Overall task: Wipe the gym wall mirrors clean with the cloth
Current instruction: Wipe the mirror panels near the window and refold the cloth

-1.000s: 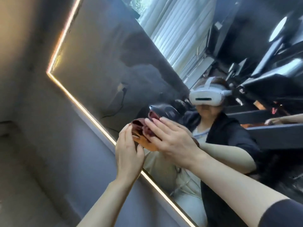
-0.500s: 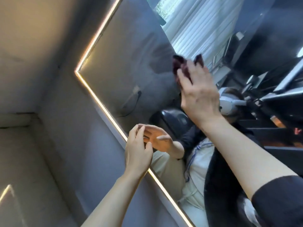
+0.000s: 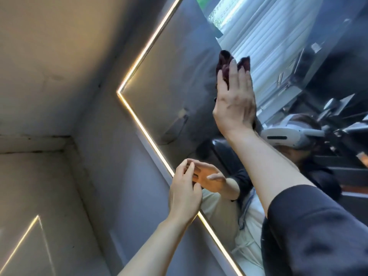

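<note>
Right hand (image 3: 235, 100) is flat against the wall mirror (image 3: 179, 86), fingers straight, pressing a dark maroon cloth (image 3: 225, 63) onto the glass. The cloth sits well up from the mirror's lit corner (image 3: 119, 92), bunched so two tufts poke out past the fingertips. Left hand (image 3: 185, 194) is down by the glowing LED edge strip (image 3: 145, 130) below that corner, fingers loosely bent, gripping nothing. Looks like its fingertips are touching the glass, but I honestly can't tell contact from a near miss.

My take on doing this pass well: the cloth is wadded up, so only a small patch is really wiping. Spreading it flat under the whole palm would cover more glass per stroke. I'd keep even pressure and work overlapping strokes toward the lit corner, since the glass between cloth and corner looks hazy. Also, bare fingers on a mirror leave prints, so if that left hand needs to brace, it's better on the grey wall (image 3: 111, 176) beside the strip.
</note>
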{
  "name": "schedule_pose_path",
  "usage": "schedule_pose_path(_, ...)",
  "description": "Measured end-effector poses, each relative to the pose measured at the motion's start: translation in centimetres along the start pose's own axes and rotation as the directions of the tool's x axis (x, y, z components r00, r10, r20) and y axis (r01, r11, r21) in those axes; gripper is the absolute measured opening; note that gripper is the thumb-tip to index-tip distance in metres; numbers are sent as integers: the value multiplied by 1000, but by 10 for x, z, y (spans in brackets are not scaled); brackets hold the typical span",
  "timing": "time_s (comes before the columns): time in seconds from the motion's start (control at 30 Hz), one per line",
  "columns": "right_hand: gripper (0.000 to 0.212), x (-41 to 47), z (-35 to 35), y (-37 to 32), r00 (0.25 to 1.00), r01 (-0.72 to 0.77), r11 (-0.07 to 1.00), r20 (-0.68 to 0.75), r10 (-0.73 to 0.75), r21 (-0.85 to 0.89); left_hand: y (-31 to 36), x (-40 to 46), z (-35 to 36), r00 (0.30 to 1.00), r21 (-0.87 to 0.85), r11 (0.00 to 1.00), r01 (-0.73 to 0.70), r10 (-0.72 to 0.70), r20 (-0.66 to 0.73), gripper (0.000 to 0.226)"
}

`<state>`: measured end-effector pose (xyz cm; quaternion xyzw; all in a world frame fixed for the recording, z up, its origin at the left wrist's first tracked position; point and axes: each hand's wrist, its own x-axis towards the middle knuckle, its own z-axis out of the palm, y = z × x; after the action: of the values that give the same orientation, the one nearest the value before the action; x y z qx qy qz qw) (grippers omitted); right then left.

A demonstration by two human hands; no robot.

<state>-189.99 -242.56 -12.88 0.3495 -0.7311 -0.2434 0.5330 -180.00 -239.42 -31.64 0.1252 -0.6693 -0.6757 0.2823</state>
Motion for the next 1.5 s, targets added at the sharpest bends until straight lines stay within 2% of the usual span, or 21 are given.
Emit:
schedule_pose_path(0.07, 53, -23, 7, -35, 973, 184, 980, 125, -193, 77, -1, 0, -1, 999, -50, 998, 35, -36, -16, 53)
schedule_pose_path(0.13, 50, -52, 11, -70, 791, 474, 857, 330, -515, 200, -4, -2, -2, 989, -142, 982, 127, -136, -57, 43)
schedule_pose_path(0.2, 45, -69, 14, -79, 606, 614, 743, 443, -660, 267, -4, -6, -4, 966, -167, 959, 229, -245, -81, 40)
schedule_pose_path(0.27, 39, -66, 14, -66, 679, 636, 748, 322, -660, 189, -3, -12, -3, 960, -154, 955, 254, -268, -77, 45)
schedule_pose_path(0.33, 43, -57, 11, -39, 870, 456, 886, 170, -464, 86, 2, -18, -2, 964, -160, 958, 239, -254, -84, 49)
schedule_pose_path(0.4, 45, -57, 2, -23, 950, 273, 961, 143, -277, 49, 5, -21, 0, 960, -166, 955, 244, -262, -95, 49)
schedule_pose_path(0.47, 46, -81, 2, -23, 926, 357, 933, 111, -361, 53, 3, -26, 6, 956, -159, 953, 259, -277, -102, 50)
schedule_pose_path(0.57, 45, -149, 1, -24, 722, 636, 750, 203, -662, 184, -4, -32, 17, 928, -186, 926, 329, -353, -116, 44)
schedule_pose_path(0.63, 40, -175, -10, -8, 640, 659, 701, 285, -713, 273, -5, -38, 20, 906, -198, 907, 370, -400, -139, 43)
schedule_pose_path(0.7, 32, -175, -19, 17, 741, 594, 779, 240, -627, 203, -3, -43, 23, 914, -183, 915, 360, -385, -128, 48)
schedule_pose_path(0.77, 37, -165, -26, 37, 904, 397, 914, 135, -405, 81, 1, -50, 27, 942, -171, 938, 302, -321, -99, 48)
schedule_pose_path(0.83, 42, -172, -29, 43, 978, 200, 979, 47, -202, 48, 2, -57, 31, 966, -142, 961, 236, -248, -74, 49)
schedule_pose_path(0.9, 44, -212, -30, 37, 966, 241, 969, 78, -245, 56, 2, -62, 34, 982, -85, 980, 178, -183, -54, 55)
schedule_pose_path(0.97, 32, -263, -37, 35, 862, 453, 880, 182, -473, 142, 0, -64, 34, 990, -28, 990, 140, -141, -33, 59)
schedule_pose_path(1.03, 43, -287, -54, 55, 789, 522, 828, 251, -560, 206, -2, -67, 36, 995, 28, 994, 101, -101, -13, 57)
schedule_pose_path(1.17, 40, -269, -78, 113, 986, 160, 987, 49, -161, 19, -1, -80, 48, 999, 118, 993, -14, 7, 51, 59)
schedule_pose_path(1.27, 42, -288, -83, 105, 998, -18, 1000, -52, 18, 5, -1, -93, 55, 990, 169, 978, -125, 113, 80, 62)
schedule_pose_path(1.33, 38, -331, -77, 81, 980, 186, 980, 61, -191, 70, -1, -102, 57, 977, 179, 963, -203, 187, 103, 67)
schedule_pose_path(1.4, 39, -367, -79, 73, 874, 410, 896, 208, -439, 170, -3, -114, 62, 942, 192, 927, -321, 293, 162, 70)
schedule_pose_path(1.43, 41, -375, -83, 80, 838, 446, 873, 248, -485, 199, -4, -120, 65, 915, 204, 898, -388, 349, 204, 71)
schedule_pose_path(1.5, 43, -373, -91, 104, 890, 375, 912, 210, -404, 165, -9, -129, 72, 859, 249, 833, -494, 424, 286, 77)
